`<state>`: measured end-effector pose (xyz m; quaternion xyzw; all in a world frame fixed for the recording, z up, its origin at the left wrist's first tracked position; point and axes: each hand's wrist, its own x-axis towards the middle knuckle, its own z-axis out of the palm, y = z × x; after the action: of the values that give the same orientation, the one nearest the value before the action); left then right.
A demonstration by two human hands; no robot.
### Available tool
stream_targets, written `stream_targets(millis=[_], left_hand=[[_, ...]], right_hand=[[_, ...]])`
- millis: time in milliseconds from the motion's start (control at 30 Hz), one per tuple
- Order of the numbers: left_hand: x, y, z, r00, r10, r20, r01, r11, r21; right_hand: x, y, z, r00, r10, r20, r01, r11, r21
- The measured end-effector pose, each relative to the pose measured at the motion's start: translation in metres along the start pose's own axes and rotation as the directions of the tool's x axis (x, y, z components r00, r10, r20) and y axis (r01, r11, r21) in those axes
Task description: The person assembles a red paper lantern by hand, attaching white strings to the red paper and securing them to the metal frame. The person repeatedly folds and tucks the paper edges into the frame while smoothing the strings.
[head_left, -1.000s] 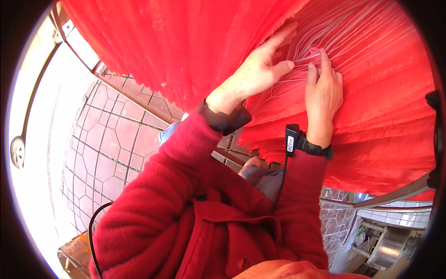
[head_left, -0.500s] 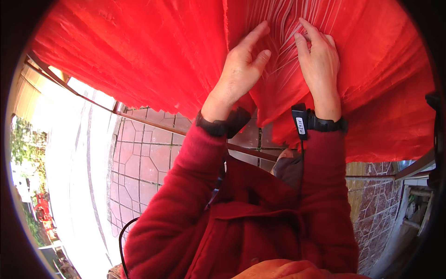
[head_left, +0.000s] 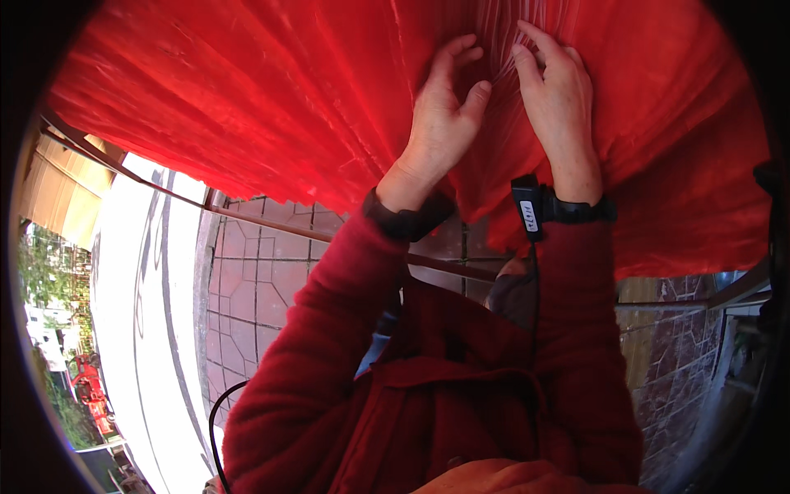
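A wide red cloth, gathered in folds, spreads across the upper part of the view. Fine white threads run over it between my two hands, bunched in a narrow band. My left hand is over the cloth to the left of the threads, fingers loosely bent and thumb held apart, holding nothing I can see. On the other side, my right hand has its forefinger stretched out and its thumb apart from it, both tips at the threads. Its other fingers are partly hidden.
A thin brown rail runs below the cloth's edge, in front of me. Paved tiles lie beneath it. A black cable hangs by my left sleeve. A pale frame stands at the right.
My left hand has shifted slightly right, closer to the right hand. My right hand has moved a little up and left. The band of threads between them looks narrower.
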<state>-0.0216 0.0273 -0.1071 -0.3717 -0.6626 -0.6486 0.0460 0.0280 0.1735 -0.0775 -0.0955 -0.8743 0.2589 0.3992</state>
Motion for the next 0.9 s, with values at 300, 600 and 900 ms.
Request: stream_targets(millis=[300, 600, 900], left_hand=[[-0.003, -0.026, 0.002, 0.977, 0.215, 0.006, -0.178, 0.791, 0.586], [-0.012, -0.039, 0.001, 0.981, 0.195, 0.004, -0.144, 0.710, 0.689], [-0.013, -0.035, 0.011, 0.994, 0.107, 0.027, -0.098, 0.739, 0.667]], right_hand=[[-0.001, -0.009, 0.006, 0.999, -0.003, 0.055, -0.003, 0.994, 0.109], [-0.003, -0.023, 0.009, 0.959, 0.153, 0.239, -0.267, 0.773, 0.576], [-0.013, -0.037, 0.036, 0.968, 0.065, 0.241, -0.239, 0.518, 0.821]])
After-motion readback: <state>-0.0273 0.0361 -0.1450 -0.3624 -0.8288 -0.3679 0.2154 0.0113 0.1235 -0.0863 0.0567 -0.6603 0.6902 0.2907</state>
